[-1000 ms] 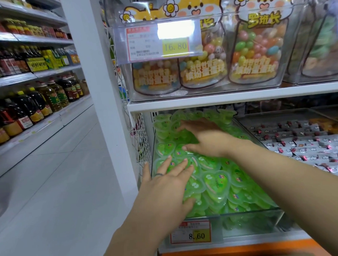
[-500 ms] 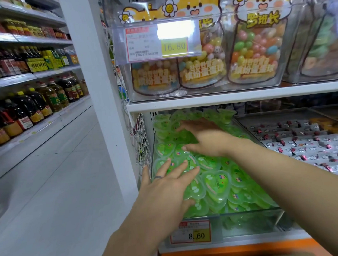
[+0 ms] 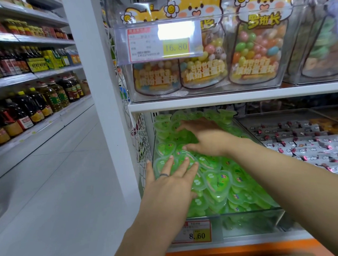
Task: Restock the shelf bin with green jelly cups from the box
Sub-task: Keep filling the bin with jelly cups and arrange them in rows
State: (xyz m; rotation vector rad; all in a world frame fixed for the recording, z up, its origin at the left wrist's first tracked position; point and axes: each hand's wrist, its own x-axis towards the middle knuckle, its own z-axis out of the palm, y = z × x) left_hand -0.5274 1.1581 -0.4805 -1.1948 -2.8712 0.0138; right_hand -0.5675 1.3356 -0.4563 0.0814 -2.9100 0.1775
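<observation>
Two hands lie flat on the heap, fingers spread wide. The left hand [image 3: 173, 184], a ring [image 3: 163, 175] on one finger, presses the near green jelly cups [image 3: 218, 182]. The right hand [image 3: 208, 139] rests at twelve o'clock from it, deeper in. The heart-shaped cups fill the clear shelf bin [image 3: 247, 221], lid print too small to read. The left forearm hides part of the front price tag [image 3: 197, 233], which reads 8.60. Up at twelve o'clock, glare blanks part of the 16.80 tag [image 3: 175, 47]. At three o'clock, wrapped sweets [image 3: 302, 142] are cut off. At nine o'clock, oil bottles [image 3: 26, 110] have blurred labels.
</observation>
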